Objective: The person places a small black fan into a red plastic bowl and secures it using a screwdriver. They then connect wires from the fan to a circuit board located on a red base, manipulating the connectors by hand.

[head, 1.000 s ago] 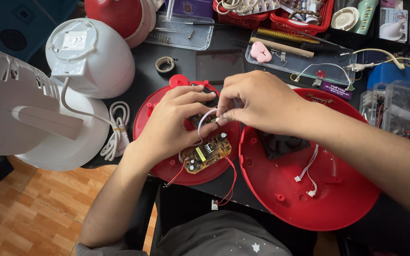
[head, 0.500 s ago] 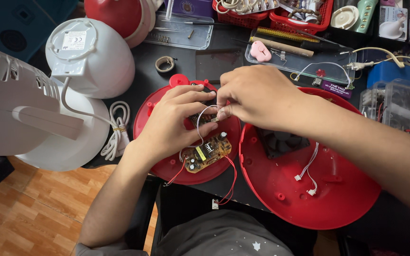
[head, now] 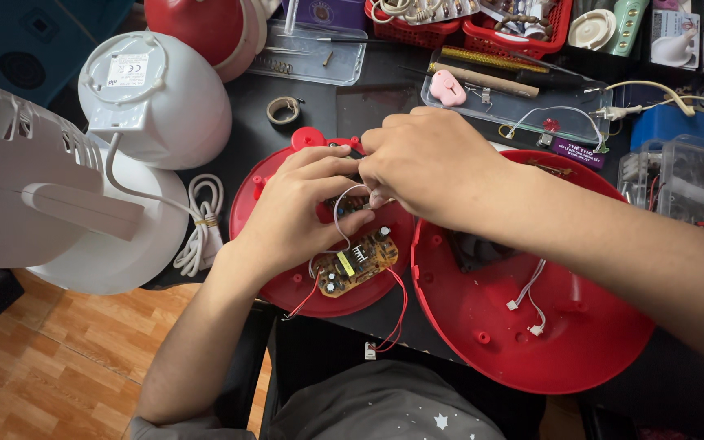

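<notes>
My left hand rests inside a round red fan base shell, fingers curled over a small part near its middle. My right hand reaches across from the right, and its fingertips pinch a thin white wire that loops down toward a yellow-brown circuit board. Red wires trail from the board over the table edge. The fingertips of both hands meet above the board, hiding what lies between them. A second red shell lies open at the right with white connector leads in it.
A white fan with its dome base and coiled white cord stands at the left. Clear plastic trays, red baskets, a tape roll and a pink object crowd the back. A clear box sits at right.
Both hands stay over the red shell. My right hand's fingers have shifted slightly on the white wire, whose loop now hangs a little differently.
</notes>
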